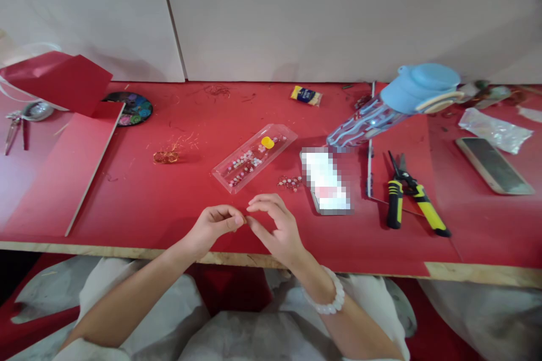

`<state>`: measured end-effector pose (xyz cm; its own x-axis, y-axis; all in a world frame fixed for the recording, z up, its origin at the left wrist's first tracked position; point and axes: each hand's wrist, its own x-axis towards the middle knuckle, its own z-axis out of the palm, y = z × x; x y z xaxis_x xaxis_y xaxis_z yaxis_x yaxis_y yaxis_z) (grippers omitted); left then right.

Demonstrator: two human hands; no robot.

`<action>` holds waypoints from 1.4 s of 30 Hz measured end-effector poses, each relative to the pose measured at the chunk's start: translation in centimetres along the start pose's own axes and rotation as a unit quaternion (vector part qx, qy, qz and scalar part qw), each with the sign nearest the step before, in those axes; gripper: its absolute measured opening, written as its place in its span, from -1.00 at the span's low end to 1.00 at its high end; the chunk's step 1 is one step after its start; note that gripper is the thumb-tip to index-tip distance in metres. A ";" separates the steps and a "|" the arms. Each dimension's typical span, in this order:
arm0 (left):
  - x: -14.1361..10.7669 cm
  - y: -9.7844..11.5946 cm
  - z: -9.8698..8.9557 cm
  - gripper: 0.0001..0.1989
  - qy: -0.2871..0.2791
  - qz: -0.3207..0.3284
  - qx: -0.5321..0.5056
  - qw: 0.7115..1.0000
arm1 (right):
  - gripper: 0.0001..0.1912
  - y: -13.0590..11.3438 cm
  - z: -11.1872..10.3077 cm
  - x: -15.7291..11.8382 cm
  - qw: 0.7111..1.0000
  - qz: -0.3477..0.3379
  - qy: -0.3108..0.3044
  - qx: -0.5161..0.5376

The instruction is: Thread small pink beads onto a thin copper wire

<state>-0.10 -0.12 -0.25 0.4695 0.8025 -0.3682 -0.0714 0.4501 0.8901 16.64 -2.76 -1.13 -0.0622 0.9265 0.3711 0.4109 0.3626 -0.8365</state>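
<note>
My left hand (214, 224) is pinched narrow, fingertips closed on a tiny brownish bit (244, 219) — too small to tell what it is. My right hand (275, 225) is narrow too, fingers curved with their tips right at that bit, but I can't tell if they're gripping it. White bead bracelet (328, 298) on my right wrist. Both hands are just below the clear plastic tray (241, 147), not touching it, over the red table (127, 192). Pale pink beads (245, 166) and a yellow piece (267, 142) lie inside the tray. Just right of the tray: loose beads (290, 183), then a pixelated flat device (325, 180). Left of the tray — a tangle of gold wire (166, 157). Further right of the tray are yellow-and-black pruning shears (412, 197) and a blue-capped bottle (393, 110), lying down.
</note>
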 end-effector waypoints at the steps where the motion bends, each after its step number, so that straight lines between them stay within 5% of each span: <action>1: 0.0 0.0 0.0 -0.71 0.003 -0.003 -0.017 1.000 | -0.89 0.0 0.0 0.0 1.000 -0.004 0.002 0.002; 11: -0.1 0.1 0.0 -0.76 -0.021 0.012 -0.041 0.999 | -0.96 -0.8 -0.6 0.2 0.992 0.091 -0.036 0.083; 22: -0.4 0.3 -0.2 -0.77 -0.087 0.021 -0.029 0.996 | -0.90 -0.5 -1.0 0.1 0.999 -0.021 -0.045 0.000; 30: -0.4 0.2 -0.3 -0.74 -0.080 0.001 -0.025 0.996 | -0.90 -0.9 -1.4 -0.1 0.993 0.085 -0.065 0.053; 38: -0.3 0.4 0.0 -0.75 -0.079 -0.009 -0.046 0.996 | -0.88 0.3 -1.6 0.3 0.996 0.008 -0.029 -0.081; 42: -0.2 0.2 -0.1 -0.76 -0.081 -0.004 -0.041 0.996 | -0.89 -0.1 -1.6 0.3 0.994 0.088 -0.030 0.059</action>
<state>-0.34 -0.17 -0.02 0.6054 0.7284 -0.3210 -0.1362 0.4921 0.8598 18.03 -2.70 -0.27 -0.0545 0.9798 0.1927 0.3111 0.2000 -0.9291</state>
